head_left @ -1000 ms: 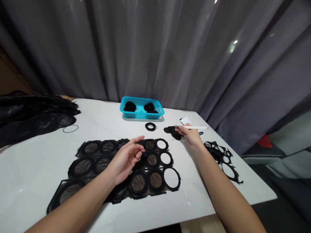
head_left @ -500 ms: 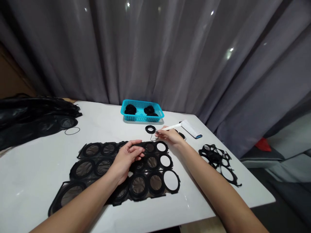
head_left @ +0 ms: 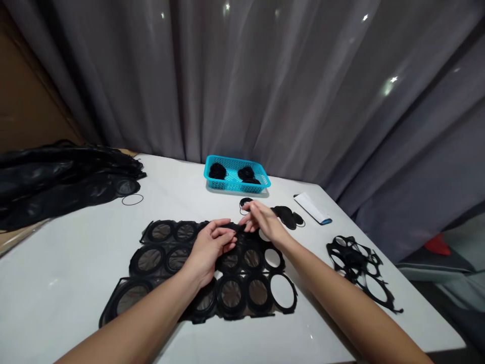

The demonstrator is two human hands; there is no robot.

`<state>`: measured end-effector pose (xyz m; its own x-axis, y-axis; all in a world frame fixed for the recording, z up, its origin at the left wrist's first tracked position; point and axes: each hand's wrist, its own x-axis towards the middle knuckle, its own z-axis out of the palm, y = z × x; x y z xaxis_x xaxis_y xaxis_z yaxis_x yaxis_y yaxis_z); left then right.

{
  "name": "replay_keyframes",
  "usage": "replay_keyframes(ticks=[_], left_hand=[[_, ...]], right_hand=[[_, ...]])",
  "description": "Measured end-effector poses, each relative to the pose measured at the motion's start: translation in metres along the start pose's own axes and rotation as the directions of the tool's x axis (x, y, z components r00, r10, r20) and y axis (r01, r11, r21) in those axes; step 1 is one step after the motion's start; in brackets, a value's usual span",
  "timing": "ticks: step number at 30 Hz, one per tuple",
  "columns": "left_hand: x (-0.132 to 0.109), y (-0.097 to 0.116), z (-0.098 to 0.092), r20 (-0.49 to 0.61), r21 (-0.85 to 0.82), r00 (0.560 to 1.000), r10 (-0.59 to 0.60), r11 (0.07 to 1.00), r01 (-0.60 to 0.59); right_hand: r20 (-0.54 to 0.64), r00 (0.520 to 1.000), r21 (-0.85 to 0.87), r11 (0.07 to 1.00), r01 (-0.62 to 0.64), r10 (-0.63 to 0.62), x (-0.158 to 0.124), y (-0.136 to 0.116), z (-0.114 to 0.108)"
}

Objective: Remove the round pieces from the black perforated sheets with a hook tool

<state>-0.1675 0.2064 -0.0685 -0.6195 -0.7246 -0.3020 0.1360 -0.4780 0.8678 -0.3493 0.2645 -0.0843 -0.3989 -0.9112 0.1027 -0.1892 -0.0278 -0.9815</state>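
Observation:
A dark sheet of joined black rings (head_left: 231, 296) lies flat before me, in several rows, with grey-brown film inside most rings. White circles show through the right-hand end. My left hand (head_left: 214, 245) rests over its middle, thumb and fingertips closed together at the upper row; anything between them is too small to make out. Close beside it, my right hand (head_left: 261, 220) has bent fingers with their tips down by a dark bit of the sheet. What those fingertips grip is unclear. Behind the right hand are a small black ring (head_left: 246, 202) and black discs (head_left: 287, 216).
A blue plastic basket (head_left: 267, 182) holding black bundles stands at the back. Black sheets (head_left: 56, 187) are heaped at left, near a thin loop (head_left: 132, 200). A white packet (head_left: 312, 207) and black cut-out scraps (head_left: 356, 260) lie at right on the white table (head_left: 53, 298).
My right hand has come left and down from the small black ring to beside my left hand. The white stick it held no longer shows clearly. The view has shifted left.

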Motion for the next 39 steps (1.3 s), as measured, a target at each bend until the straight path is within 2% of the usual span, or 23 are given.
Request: replay_keyframes(ticks=[2,4,9,16,19,21,23,26,29,33,39], left_hand=[[0.0,0.0,0.001,0.007,-0.014,1.0,-0.006,1.0,0.006],[-0.001,0.0,0.002,0.012,-0.026,1.0,-0.01,1.0,0.011],[0.0,0.004,0.001,-0.004,-0.054,1.0,-0.017,0.998,0.017],[0.004,0.003,-0.001,-0.031,-0.047,1.0,-0.002,0.999,0.001],[0.005,0.002,-0.002,-0.037,0.0,0.997,0.061,0.998,-0.061],[0.006,0.001,-0.003,-0.032,0.055,0.992,0.119,0.992,-0.118],[0.008,-0.001,-0.005,-0.011,0.118,0.985,0.172,0.978,-0.17],[0.01,-0.005,-0.007,0.044,0.212,0.971,0.237,0.947,-0.241],[0.012,-0.009,-0.009,0.096,0.298,0.955,0.282,0.907,-0.298],[0.011,-0.012,-0.01,0.136,0.384,0.939,0.314,0.858,-0.343],[0.008,-0.008,-0.008,0.176,0.464,0.922,0.346,0.797,-0.388]], right_hand=[[0.153,0.988,0.072,0.997,-0.037,0.026,-0.016,-0.002,0.012],[0.208,0.977,0.143,0.986,-0.084,0.053,-0.025,-0.003,0.019],[0.143,0.984,0.316,0.937,-0.148,0.107,-0.027,-0.004,0.019],[0.073,0.987,0.327,0.932,-0.159,0.143,-0.024,-0.003,0.01],[-0.012,0.998,0.209,0.976,-0.055,0.059,-0.005,-0.011,0.003],[-0.123,0.992,0.054,0.997,0.046,-0.039,0.023,-0.02,-0.005],[-0.231,0.967,-0.075,0.993,0.092,-0.107,0.061,-0.027,-0.018],[-0.386,0.913,-0.235,0.971,0.04,-0.132,0.118,-0.028,-0.039],[-0.489,0.869,-0.376,0.918,-0.129,-0.078,0.154,-0.016,-0.055],[-0.53,0.847,-0.475,0.843,-0.252,-0.046,0.163,0.0,-0.066],[-0.559,0.826,-0.472,0.846,-0.246,-0.072,0.138,-0.002,-0.087]])
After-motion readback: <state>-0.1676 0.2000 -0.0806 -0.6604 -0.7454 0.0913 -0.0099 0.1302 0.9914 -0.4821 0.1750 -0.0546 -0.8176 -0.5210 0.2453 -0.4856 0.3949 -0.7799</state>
